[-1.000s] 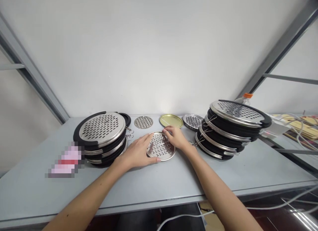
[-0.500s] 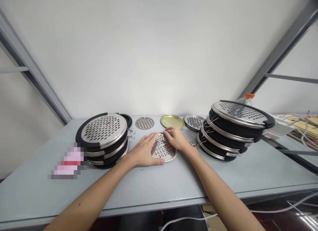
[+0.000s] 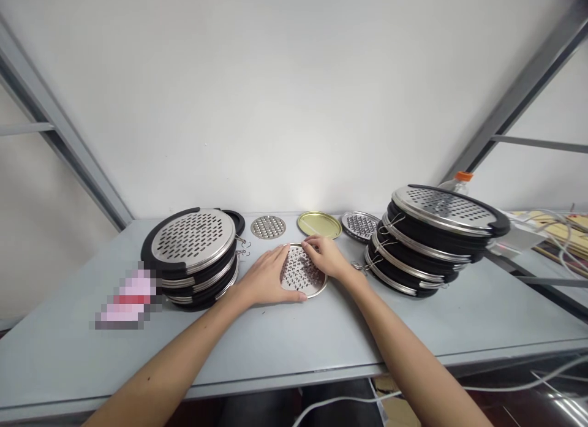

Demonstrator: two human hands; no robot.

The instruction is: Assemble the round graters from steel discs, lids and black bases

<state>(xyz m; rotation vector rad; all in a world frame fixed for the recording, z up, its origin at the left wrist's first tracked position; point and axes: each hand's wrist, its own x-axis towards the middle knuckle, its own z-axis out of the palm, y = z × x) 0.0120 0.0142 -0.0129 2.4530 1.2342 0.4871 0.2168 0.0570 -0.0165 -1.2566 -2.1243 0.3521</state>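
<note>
A round metal grater plate (image 3: 303,270) with raised teeth and a thin rim lies on the table between my hands. My left hand (image 3: 269,277) curves around its left side, thumb along the near rim and fingers at the far left. At the far right edge, my right hand (image 3: 325,255) grips the rim with bent fingers; its palm hides part of the plate. Behind them are a loose perforated disc (image 3: 267,226), a gold-coloured round lid (image 3: 319,224) and another rimmed grater plate (image 3: 359,225).
A stack of black-edged round graters (image 3: 193,240) stands at left, a taller leaning stack (image 3: 443,209) at right. Wire clips stick out from both. A blurred pink item (image 3: 131,295) lies at left. Behind the right stack is an orange-capped bottle (image 3: 462,181); a white cable (image 3: 349,399) hangs below the table edge.
</note>
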